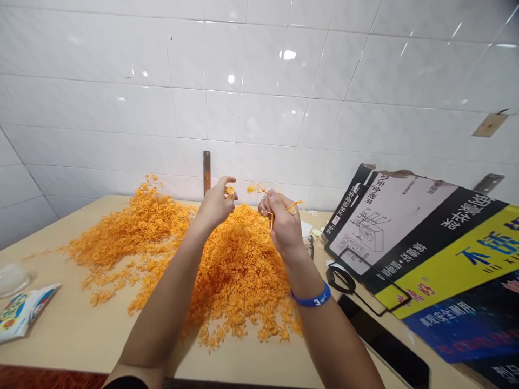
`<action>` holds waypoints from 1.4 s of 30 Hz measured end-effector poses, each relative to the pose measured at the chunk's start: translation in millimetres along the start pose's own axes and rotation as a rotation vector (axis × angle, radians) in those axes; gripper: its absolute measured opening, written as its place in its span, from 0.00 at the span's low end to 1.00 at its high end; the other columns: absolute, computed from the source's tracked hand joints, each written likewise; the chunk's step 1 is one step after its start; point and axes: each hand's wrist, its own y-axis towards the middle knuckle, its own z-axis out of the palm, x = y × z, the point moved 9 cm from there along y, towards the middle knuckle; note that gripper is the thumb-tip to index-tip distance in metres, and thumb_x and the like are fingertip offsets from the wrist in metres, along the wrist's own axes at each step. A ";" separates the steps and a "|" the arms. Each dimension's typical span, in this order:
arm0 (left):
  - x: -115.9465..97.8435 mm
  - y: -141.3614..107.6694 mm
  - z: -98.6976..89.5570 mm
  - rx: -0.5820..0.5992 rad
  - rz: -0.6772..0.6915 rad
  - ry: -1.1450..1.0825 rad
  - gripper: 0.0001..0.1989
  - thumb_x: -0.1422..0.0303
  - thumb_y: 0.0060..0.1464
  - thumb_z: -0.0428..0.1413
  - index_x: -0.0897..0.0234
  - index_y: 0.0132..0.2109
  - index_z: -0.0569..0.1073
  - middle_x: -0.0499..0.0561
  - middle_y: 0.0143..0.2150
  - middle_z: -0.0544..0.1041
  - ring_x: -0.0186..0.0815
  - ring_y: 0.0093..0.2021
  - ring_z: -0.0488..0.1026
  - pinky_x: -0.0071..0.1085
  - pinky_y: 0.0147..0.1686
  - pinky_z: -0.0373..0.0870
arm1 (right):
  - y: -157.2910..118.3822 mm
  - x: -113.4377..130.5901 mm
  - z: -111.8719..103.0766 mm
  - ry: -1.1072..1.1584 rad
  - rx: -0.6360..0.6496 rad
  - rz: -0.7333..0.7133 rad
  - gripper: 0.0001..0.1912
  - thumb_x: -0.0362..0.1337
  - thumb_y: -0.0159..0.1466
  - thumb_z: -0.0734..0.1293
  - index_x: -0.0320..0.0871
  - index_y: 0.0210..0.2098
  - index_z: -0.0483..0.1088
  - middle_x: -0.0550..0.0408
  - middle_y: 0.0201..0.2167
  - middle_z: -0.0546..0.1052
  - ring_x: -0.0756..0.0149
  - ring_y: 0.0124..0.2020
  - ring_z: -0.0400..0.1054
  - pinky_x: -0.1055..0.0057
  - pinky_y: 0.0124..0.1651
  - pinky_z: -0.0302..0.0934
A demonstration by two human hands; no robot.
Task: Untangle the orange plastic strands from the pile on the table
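Note:
A large heap of small orange plastic pieces [239, 270], flower- or spider-like in shape, covers the middle of the table. Above its far side, my left hand [218, 204] has its fingers curled round a small orange piece [230, 191]. To its right, my right hand [281, 219] is closed on a thin branching orange plastic sprue [256, 188], whose ends stick out past the thumb and below the fingers. A gap separates the two hands. A second heap of thin orange sprues [133, 232] lies to the left, meeting the main heap.
At the right, a printed cardboard box [405, 243] leans by a black phone [385, 340] and a black wire stand [340, 278]. A snack packet [26, 313] and a whitish container [12, 278] lie left. A tiled wall [259, 81] rises behind the table [68, 346].

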 end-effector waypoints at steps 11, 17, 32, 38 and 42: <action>64.1 13.2 22.0 0.333 -0.119 0.420 0.23 0.80 0.46 0.54 0.62 0.51 0.73 0.59 0.46 0.79 0.39 0.35 0.75 0.29 0.29 0.66 | 1.1 -24.8 -15.1 -0.034 -0.137 0.229 0.24 0.52 0.58 0.68 0.43 0.16 0.61 0.60 0.18 0.64 0.72 0.22 0.56 0.72 0.29 0.53; 22.0 8.1 28.4 0.318 -0.011 0.177 0.19 0.64 0.65 0.42 0.66 0.54 0.71 0.60 0.56 0.75 0.42 0.55 0.71 0.37 0.51 0.67 | -0.5 -23.1 -12.6 -0.009 -0.111 0.250 0.19 0.48 0.58 0.67 0.43 0.19 0.66 0.59 0.22 0.66 0.72 0.24 0.57 0.73 0.29 0.53; -7.2 -7.4 18.5 0.037 -0.262 -0.826 0.22 0.64 0.68 0.40 0.68 0.30 0.70 0.44 0.15 0.65 0.24 0.16 0.65 0.19 0.22 0.65 | -12.8 6.5 27.9 0.062 0.231 0.028 0.22 0.46 0.66 0.63 0.44 0.19 0.59 0.59 0.21 0.59 0.68 0.28 0.56 0.68 0.36 0.53; -6.3 4.7 -17.7 -0.113 -0.015 -0.220 0.11 0.71 0.61 0.50 0.64 0.50 0.69 0.48 0.29 0.77 0.28 0.21 0.70 0.26 0.27 0.70 | -6.4 -10.3 7.3 0.053 0.049 0.123 0.20 0.49 0.65 0.63 0.43 0.24 0.65 0.60 0.22 0.62 0.73 0.23 0.53 0.72 0.26 0.48; 7.0 6.6 4.9 0.082 0.017 0.265 0.19 0.74 0.57 0.51 0.63 0.56 0.70 0.58 0.50 0.78 0.38 0.43 0.76 0.34 0.42 0.71 | -2.8 -22.9 -5.5 0.016 -0.088 0.163 0.19 0.51 0.62 0.66 0.43 0.25 0.67 0.63 0.18 0.60 0.75 0.20 0.52 0.75 0.23 0.46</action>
